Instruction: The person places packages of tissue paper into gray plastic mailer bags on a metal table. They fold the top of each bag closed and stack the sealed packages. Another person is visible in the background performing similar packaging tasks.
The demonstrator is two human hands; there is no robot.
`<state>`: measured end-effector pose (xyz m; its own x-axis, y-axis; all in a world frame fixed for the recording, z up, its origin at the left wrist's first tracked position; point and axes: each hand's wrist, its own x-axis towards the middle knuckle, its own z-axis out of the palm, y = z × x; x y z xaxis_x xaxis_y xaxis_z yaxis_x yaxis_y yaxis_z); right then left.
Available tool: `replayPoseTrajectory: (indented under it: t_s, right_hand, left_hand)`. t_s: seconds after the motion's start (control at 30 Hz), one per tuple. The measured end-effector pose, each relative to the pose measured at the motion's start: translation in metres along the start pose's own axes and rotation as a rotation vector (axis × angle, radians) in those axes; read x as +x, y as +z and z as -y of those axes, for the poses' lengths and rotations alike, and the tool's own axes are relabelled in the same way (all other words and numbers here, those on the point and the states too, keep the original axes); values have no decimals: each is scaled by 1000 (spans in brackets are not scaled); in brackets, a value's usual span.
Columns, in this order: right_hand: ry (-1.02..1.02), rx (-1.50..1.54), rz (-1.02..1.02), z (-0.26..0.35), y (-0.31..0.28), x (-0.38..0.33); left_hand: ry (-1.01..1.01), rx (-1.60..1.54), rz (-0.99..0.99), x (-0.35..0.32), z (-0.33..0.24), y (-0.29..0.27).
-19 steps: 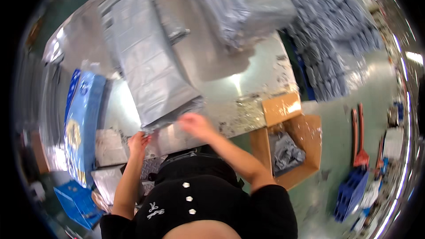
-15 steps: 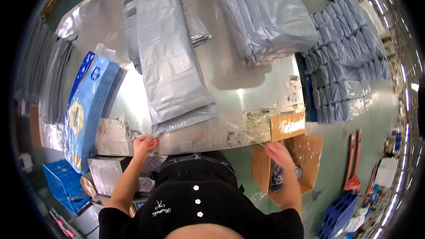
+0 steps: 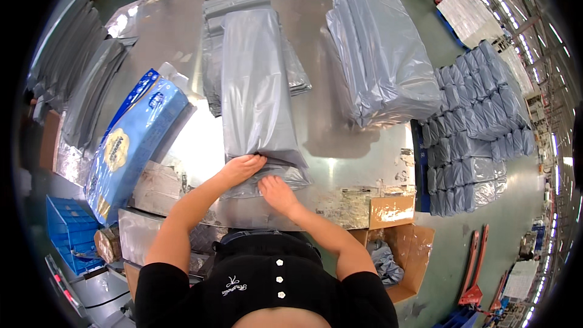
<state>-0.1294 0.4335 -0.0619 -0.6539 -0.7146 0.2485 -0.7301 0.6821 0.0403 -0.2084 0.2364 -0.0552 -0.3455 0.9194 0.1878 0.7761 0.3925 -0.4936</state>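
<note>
A long, full grey plastic mailing bag (image 3: 256, 85) lies lengthwise on the metal table, its loose flap toward me. My left hand (image 3: 243, 170) is closed at the bag's near end, fingertips tucked against the fold. Just to the right and nearer me, my right hand (image 3: 278, 193) rests on the loose plastic flap with its fingers extended. Beneath the full bag, a pile of flat grey bags (image 3: 214, 64) sticks out on both sides. To the left is a blue printed package (image 3: 143, 136), tilted on the table's near left edge.
Several filled grey bags (image 3: 388, 54) stand at the table's far right. Stacked grey parcels (image 3: 470, 140) sit on a pallet beyond. An open cardboard box (image 3: 416, 255) with crumpled plastic hangs below the right edge. More flat grey bags (image 3: 91, 91) lie left; a blue crate (image 3: 70, 231) stands below.
My right hand has come from beside the cardboard box, left onto the bag's flap. My left hand has moved up from the table edge onto the bag's near end. The view has shifted.
</note>
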Motion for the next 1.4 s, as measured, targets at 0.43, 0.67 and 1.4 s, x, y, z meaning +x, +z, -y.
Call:
replayPoseTrajectory:
  t_s: [0.43,0.67,1.4]
  right_hand:
    - [274,439,-26,-94,-33,71]
    - [385,206,97,-99,-95,44]
    - [1046,2144,-277,-154,25,111]
  left_hand:
    - [-609,-1418,121,-83,51,-71]
    - [-1075,-1246,-68,-104,37,-19]
    - [-1899,-1862,-1461,20,60,0]
